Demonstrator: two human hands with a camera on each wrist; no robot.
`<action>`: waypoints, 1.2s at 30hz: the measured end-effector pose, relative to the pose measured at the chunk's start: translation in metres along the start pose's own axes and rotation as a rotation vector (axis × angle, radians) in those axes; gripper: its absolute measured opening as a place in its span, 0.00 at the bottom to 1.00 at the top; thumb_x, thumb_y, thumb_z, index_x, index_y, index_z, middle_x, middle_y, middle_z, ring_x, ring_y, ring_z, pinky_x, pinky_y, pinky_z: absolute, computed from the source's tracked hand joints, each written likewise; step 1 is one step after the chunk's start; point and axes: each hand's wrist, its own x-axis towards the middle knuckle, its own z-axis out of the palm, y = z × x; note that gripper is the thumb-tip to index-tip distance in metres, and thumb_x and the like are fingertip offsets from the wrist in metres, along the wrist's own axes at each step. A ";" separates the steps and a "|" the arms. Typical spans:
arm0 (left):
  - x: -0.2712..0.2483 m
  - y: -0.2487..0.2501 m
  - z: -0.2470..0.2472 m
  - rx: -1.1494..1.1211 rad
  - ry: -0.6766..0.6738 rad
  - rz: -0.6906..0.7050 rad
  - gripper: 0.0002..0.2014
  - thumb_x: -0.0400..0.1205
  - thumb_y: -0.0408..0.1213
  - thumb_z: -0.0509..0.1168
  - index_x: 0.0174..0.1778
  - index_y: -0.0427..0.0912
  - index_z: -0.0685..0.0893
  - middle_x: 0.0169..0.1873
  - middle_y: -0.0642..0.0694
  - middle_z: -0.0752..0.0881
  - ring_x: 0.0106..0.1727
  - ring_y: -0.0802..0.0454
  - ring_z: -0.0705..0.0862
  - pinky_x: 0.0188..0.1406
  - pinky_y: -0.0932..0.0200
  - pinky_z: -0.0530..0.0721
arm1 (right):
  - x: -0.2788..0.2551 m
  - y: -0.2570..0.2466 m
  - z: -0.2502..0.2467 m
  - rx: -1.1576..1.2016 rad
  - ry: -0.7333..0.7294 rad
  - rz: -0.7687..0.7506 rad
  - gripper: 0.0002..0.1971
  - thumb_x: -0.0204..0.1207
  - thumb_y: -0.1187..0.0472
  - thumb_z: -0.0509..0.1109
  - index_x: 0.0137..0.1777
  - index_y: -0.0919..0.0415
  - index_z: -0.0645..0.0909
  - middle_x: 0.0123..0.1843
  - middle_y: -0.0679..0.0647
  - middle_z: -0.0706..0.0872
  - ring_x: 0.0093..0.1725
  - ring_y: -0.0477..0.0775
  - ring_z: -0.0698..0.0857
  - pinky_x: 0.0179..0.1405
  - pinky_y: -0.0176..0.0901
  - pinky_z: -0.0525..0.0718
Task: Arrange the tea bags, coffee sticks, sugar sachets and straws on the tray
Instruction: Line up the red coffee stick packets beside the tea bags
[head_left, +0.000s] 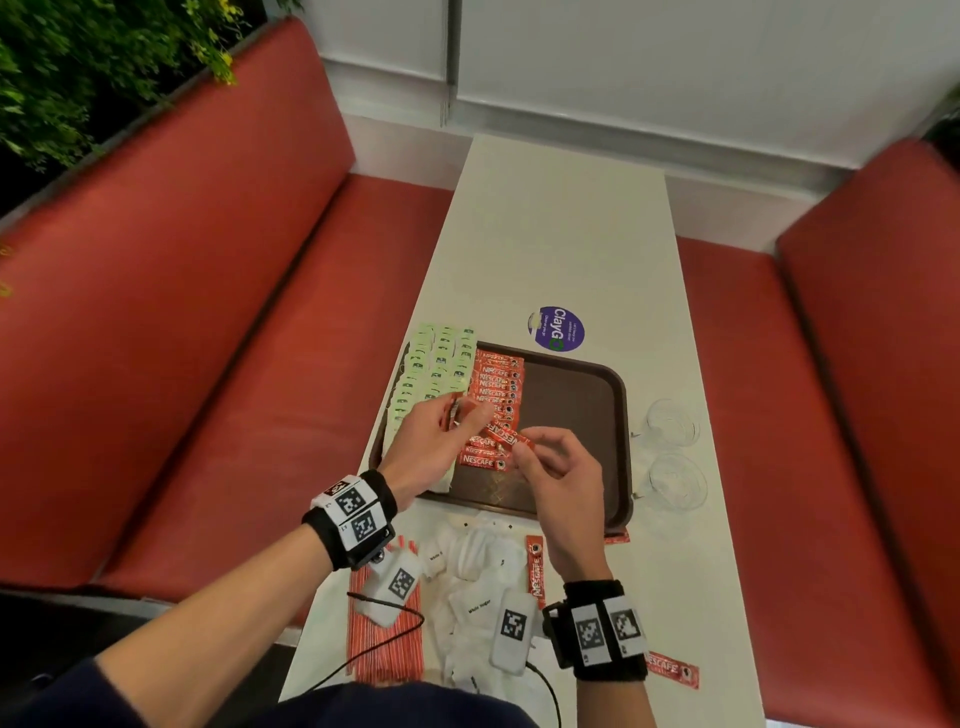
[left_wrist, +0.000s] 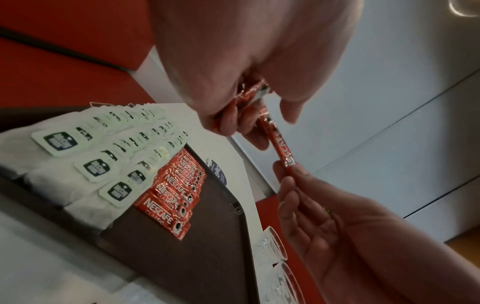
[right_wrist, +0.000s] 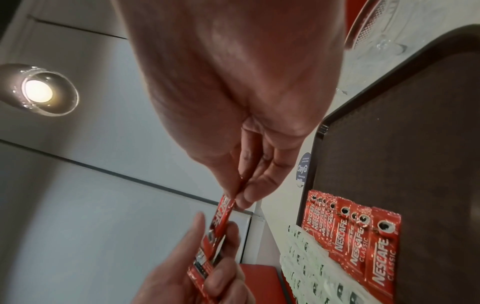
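A brown tray (head_left: 576, 400) lies on the white table. Tea bags with green tags (head_left: 431, 364) fill its left side in rows. A row of red Nescafe coffee sticks (head_left: 496, 384) lies beside them. Above that row, my left hand (head_left: 467, 415) grips a small bundle of coffee sticks (right_wrist: 202, 263). My right hand (head_left: 527, 449) pinches the end of one coffee stick (head_left: 506, 438), whose other end is still in the left hand's bundle (left_wrist: 249, 92). White sugar sachets (head_left: 478, 587) and red-striped straws (head_left: 384, 649) lie on the table near me.
Two clear glass cups (head_left: 672, 423) stand right of the tray. Loose coffee sticks (head_left: 535, 571) lie on the table near my right wrist. A purple round sticker (head_left: 558, 330) is beyond the tray. Red benches (head_left: 208, 312) flank the narrow table.
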 end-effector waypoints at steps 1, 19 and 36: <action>-0.001 0.002 0.002 0.027 -0.001 0.012 0.12 0.88 0.53 0.72 0.52 0.48 0.92 0.40 0.62 0.92 0.43 0.68 0.88 0.50 0.64 0.80 | 0.001 0.000 -0.001 0.008 0.007 -0.006 0.07 0.86 0.62 0.80 0.62 0.57 0.89 0.49 0.55 0.97 0.53 0.59 0.96 0.63 0.62 0.94; 0.002 0.009 0.000 0.143 -0.247 0.033 0.08 0.81 0.45 0.84 0.48 0.47 0.94 0.40 0.52 0.95 0.43 0.52 0.92 0.51 0.51 0.91 | 0.017 -0.018 -0.006 -0.225 -0.100 -0.197 0.05 0.86 0.52 0.80 0.59 0.46 0.91 0.50 0.44 0.95 0.51 0.46 0.93 0.53 0.43 0.92; 0.000 -0.027 -0.018 -0.095 0.000 -0.392 0.15 0.90 0.46 0.64 0.58 0.41 0.92 0.39 0.52 0.84 0.38 0.56 0.72 0.42 0.54 0.68 | 0.039 0.073 -0.038 -0.315 -0.003 0.084 0.04 0.81 0.60 0.84 0.52 0.50 0.94 0.44 0.47 0.97 0.47 0.47 0.95 0.58 0.57 0.96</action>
